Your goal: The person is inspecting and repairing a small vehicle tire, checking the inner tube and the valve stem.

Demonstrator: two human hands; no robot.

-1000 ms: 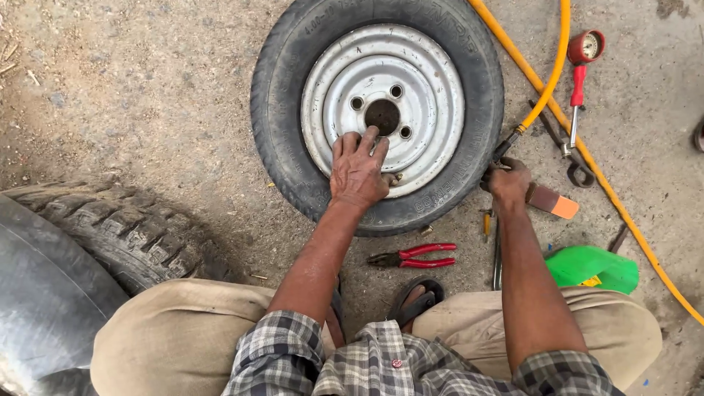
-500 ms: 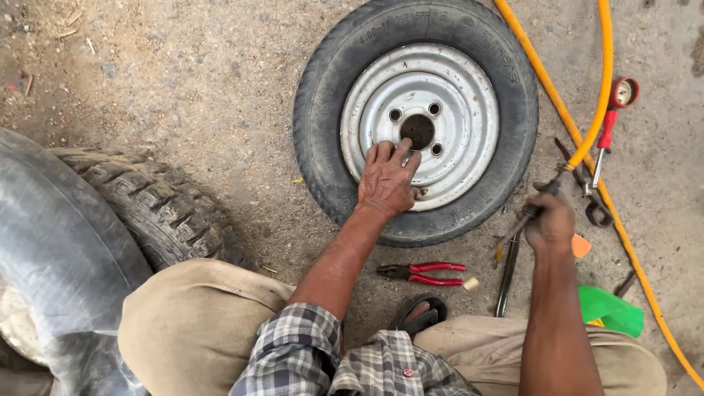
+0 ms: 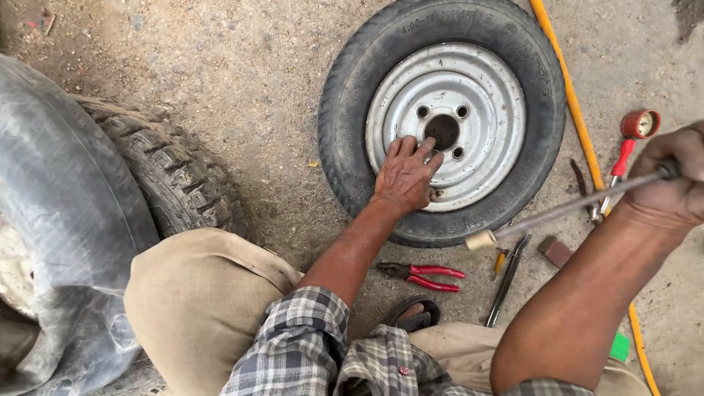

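Note:
A small black tyre [image 3: 352, 147] on a silver steel rim [image 3: 484, 95] lies flat on the dirt. My left hand [image 3: 405, 176] presses palm-down on the rim's lower left, fingers spread toward the hub hole. My right hand [image 3: 671, 187] is raised at the right edge, closed round the top of a long thin metal rod [image 3: 565, 209] whose pale tip hangs over the tyre's lower edge.
Red-handled pliers [image 3: 425, 275] and a dark flat bar [image 3: 506, 282] lie near my knees. A yellow hose [image 3: 576, 117] runs along the right, beside a red pressure gauge [image 3: 631, 136]. A big knobby tyre [image 3: 161, 176] with a black inner tube [image 3: 59, 205] fills the left.
My right hand has lifted the rod off the ground and swung it up toward the tyre. The view has shifted, so the tyre sits further right. The left hand stays on the rim.

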